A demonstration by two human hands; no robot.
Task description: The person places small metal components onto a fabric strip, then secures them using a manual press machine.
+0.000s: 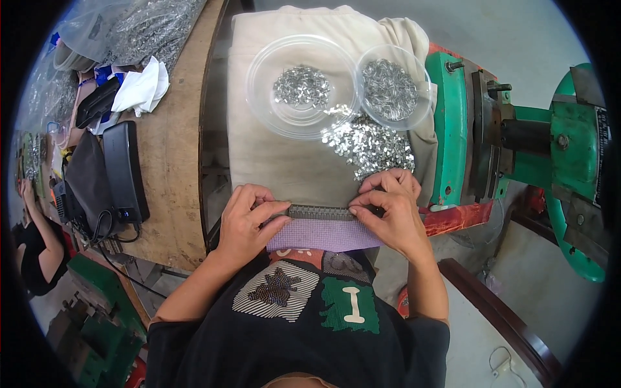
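Note:
A dark grey, narrow slotted bar (320, 212) lies crosswise in front of me, along the far edge of a folded lilac cloth (323, 234). My left hand (249, 216) pinches its left end between thumb and fingers. At the other end, the thumb and fingers of my right hand (393, 210) close on the bar; whether a small part is also between them is hidden. Just beyond the right hand is a loose pile of small shiny metal pieces (378, 150). Farther back, a large clear plastic bowl (257, 107) and a smaller clear tub (422, 97) hold more small metal parts.
Beige cloth (272, 168) covers the work surface. A green machine (453, 129) stands close on the right. On the left, a wooden table (171, 174) carries a black box-shaped device (123, 171), white tissue (143, 89) and plastic bags (152, 29). Another person's arm (42, 229) shows at far left.

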